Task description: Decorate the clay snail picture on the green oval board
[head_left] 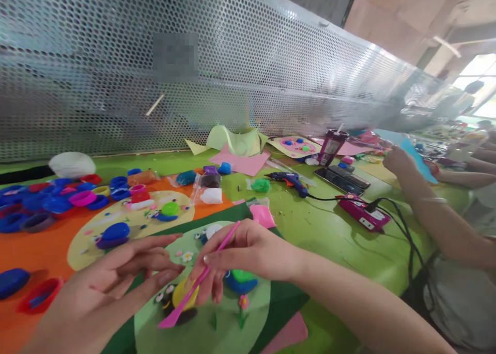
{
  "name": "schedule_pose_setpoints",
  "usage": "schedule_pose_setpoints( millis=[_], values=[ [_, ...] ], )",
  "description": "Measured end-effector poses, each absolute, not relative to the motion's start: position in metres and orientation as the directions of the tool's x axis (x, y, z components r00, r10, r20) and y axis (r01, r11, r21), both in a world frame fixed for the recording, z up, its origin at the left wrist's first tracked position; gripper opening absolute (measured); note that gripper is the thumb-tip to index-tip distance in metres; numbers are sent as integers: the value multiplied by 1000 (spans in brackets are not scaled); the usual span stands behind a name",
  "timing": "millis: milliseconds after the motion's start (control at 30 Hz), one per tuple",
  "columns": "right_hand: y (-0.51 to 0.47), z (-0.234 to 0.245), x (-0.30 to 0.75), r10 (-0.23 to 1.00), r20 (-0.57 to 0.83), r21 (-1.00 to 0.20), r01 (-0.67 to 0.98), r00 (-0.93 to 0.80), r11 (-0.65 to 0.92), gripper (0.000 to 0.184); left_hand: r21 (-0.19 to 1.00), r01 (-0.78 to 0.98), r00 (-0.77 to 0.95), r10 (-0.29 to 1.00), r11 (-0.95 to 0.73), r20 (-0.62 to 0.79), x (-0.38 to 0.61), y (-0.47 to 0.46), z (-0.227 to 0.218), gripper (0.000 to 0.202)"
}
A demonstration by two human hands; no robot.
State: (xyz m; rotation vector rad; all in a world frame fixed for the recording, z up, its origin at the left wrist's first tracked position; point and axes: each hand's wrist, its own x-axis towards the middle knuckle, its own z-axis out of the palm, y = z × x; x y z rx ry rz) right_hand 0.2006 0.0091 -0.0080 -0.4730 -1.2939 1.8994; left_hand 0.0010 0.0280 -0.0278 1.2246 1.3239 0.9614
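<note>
My right hand (248, 250) is closed around a pink plastic modelling tool (199, 279), its flat blade pointing down and left. Beneath the tool lies a yellow and black clay figure with googly eyes (185, 294), partly hidden. My left hand (112, 281) hovers left of the figure, fingers loosely bent and apart, with nothing visible in it. Both hands are over a pale green paper oval (155, 336) on a dark green sheet (282, 302). The oval also carries a blue and green clay figure (242, 281), a white clay flower (187, 257) and a pink one (244, 302).
Several plastic lids (54, 201) crowd the left. A second decorated oval (83, 250) rests on orange paper. Behind are clay packets (211, 195) and a glue gun (290, 181). Phones (337, 181), a cup (332, 147) and a power strip (364, 213) sit right, near another person's arm (434, 209).
</note>
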Motion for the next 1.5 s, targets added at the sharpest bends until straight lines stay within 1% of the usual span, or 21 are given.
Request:
schedule_pose_setpoints(
  millis=[67, 133, 267, 533, 633, 700, 800, 900, 1067, 1267, 1333, 1433, 1500],
  values=[
    [8, -7, 200, 766, 106, -906, -378, -634, -188, 24, 986, 125, 94, 988, 109, -121, 1, 27, -28, 34],
    [8, -6, 199, 776, 90, -907, -373, -624, -195, 24, 986, 156, 101, 992, 62, -79, 2, 25, -28, 35],
    [7, -7, 199, 774, 63, -906, -361, -630, -221, 26, 977, 206, 80, 994, 53, -71, 3, 24, -27, 35],
    [6, -9, 196, 743, 51, -876, -388, -667, -288, 25, 984, 180, 18, 1000, 19, -23, 2, 25, -19, 33],
    [2, -9, 194, 758, 27, -882, -372, -651, -289, 24, 986, 166, 24, 1000, -14, 11, 4, 22, -14, 31],
    [-1, -9, 194, 778, 28, -879, -387, -627, -280, 22, 990, 136, 93, 996, -19, 6, 4, 22, -13, 29],
    [-4, -9, 195, 787, 31, -846, -436, -616, -308, 21, 993, 112, 200, 979, 28, -50, 0, 21, -15, 29],
    [-6, -10, 195, 810, 37, -827, -472, -585, -304, 22, 996, 63, 239, 968, 60, -73, -4, 16, -15, 29],
    [-9, -9, 195, 853, 29, -831, -487, -522, -270, 23, 998, -14, 210, 976, 67, -63, -3, 6, -9, 28],
    [-13, -7, 196, 844, 101, -822, -521, -527, -227, 23, 999, -49, 235, 972, 20, -8, -1, 1, -4, 28],
    [-12, -7, 196, 851, 94, -827, -516, -516, -222, 23, 997, -67, 208, 978, 26, -11, 2, 0, -1, 27],
    [-11, -6, 196, 854, 93, -832, -511, -512, -216, 22, 994, -97, 122, 992, 54, -42, 5, -2, 2, 25],
    [-11, -5, 197, 857, 95, -833, -512, -507, -210, 22, 995, -82, 130, 991, 55, -44, 5, -3, 3, 24]
  ],
)
